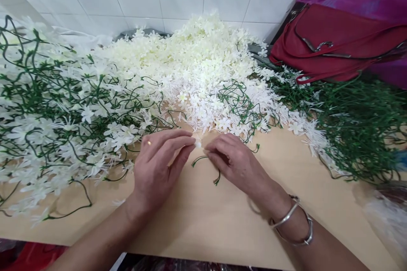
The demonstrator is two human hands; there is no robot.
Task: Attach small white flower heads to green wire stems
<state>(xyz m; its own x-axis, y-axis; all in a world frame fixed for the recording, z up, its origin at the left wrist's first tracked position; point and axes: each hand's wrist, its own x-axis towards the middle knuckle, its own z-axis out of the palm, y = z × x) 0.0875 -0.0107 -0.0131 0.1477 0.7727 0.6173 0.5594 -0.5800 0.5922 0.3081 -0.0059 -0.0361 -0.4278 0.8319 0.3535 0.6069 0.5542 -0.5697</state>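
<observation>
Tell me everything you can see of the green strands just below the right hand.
The two green strands are thin, dark and cord-like, plastic by their look. Both emerge from under the right hand: one curves leftward, the other points toward the person, ending in a small, thicker tip. The fingers appear to grip them and hide whether they join. Both show against the tan tabletop; whether they touch it, I cannot tell.

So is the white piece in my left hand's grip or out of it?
In: the left hand pinches the white piece, which shows just past the thumb tip.
</observation>
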